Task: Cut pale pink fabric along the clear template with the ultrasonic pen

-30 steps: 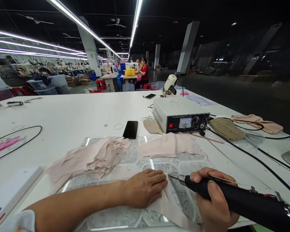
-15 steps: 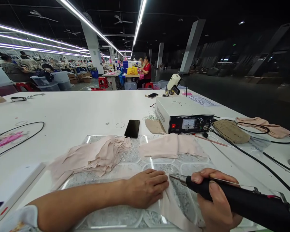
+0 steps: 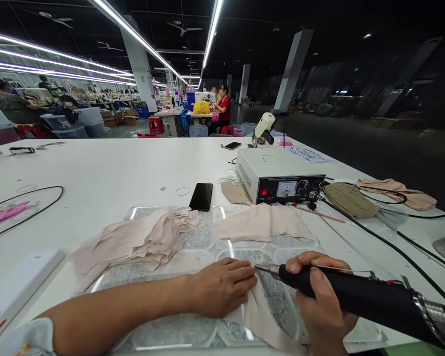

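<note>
My left hand lies palm down on a thin pale pink fabric piece, fingers stretched out and close together, pressing it to the clear-topped mat. Wrapped around a black corded handpiece is my right hand. The handpiece's narrow metal tip points left and meets the fabric just beside my left fingertips; whether it presses in, I cannot tell. Behind my left forearm lies a loose stack of pink fabric pieces. More pink pieces lie flat behind the tip.
A control box with a dial stands behind the mat, its cable running along the right. A black phone lies left of it. Brown pattern pieces are at the right, a white box at the left. People sit at machines beyond the table.
The view has shifted slightly. The handpiece's rear end has swung a little, showing more of its metal end cap. My left hand stays in place on the fabric.
</note>
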`<action>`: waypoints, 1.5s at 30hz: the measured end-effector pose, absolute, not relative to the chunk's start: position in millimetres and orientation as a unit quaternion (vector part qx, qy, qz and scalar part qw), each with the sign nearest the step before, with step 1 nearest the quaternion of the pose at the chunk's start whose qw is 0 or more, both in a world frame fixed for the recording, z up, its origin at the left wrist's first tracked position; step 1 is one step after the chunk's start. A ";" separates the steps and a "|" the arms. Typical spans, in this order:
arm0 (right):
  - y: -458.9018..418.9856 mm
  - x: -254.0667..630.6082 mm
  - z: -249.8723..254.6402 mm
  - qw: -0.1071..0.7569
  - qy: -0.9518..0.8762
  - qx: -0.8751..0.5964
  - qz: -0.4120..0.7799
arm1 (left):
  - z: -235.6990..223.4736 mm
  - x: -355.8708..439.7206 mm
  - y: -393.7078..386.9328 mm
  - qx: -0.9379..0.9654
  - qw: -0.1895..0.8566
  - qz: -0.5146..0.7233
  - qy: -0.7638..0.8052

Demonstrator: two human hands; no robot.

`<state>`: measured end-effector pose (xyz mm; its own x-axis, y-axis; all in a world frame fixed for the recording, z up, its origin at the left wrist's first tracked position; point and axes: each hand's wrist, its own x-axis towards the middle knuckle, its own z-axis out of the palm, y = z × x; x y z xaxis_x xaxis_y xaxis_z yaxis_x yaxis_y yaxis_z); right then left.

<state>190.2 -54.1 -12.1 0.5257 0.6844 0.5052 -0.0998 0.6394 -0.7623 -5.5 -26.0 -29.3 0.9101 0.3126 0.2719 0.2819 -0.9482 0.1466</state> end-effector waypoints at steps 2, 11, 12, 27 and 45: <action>-55.5 192.6 -12.2 0.806 -0.409 -0.353 0.242 | -30.0 -6.0 -26.1 0.973 0.066 0.153 0.160; -78.7 205.1 -11.4 0.820 -0.327 -0.366 0.295 | -24.6 -8.7 -25.0 0.962 0.155 0.127 0.188; -80.4 205.3 -11.0 0.819 -0.324 -0.363 0.304 | -22.7 -8.3 -25.2 0.961 0.161 0.123 0.190; -84.4 207.5 -17.4 0.824 -0.318 -0.314 0.349 | -6.3 -3.8 -26.4 0.956 0.178 0.094 0.212; -93.6 212.0 -27.3 0.802 -0.336 -0.319 0.378 | -2.2 -3.9 -29.2 0.968 0.131 0.052 0.207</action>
<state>212.0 -93.6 -27.3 0.4889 0.8199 0.2978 -0.3904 0.5109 -0.7659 -3.9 -29.2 -2.2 0.9089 0.4144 0.0462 0.3870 -0.8798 0.2761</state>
